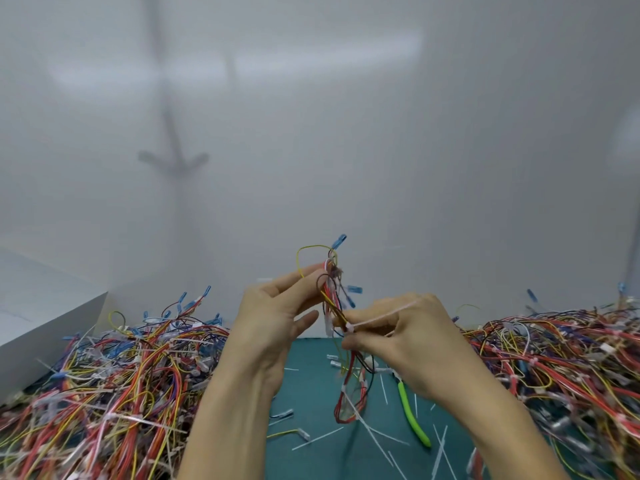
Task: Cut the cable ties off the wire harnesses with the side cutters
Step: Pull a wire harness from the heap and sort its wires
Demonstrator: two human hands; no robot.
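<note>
Head view, red, yellow and black wire harness (333,292) with blue terminals gripped mid-frame by left hand (277,313), its white cable tie (377,318) pinched by right hand (408,337)

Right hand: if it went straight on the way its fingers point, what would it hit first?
The wire harness held by the left hand. The right hand, pinching a cable tie, points toward it and its fingertips look nearly on the wires already. Depth is unclear.
</note>
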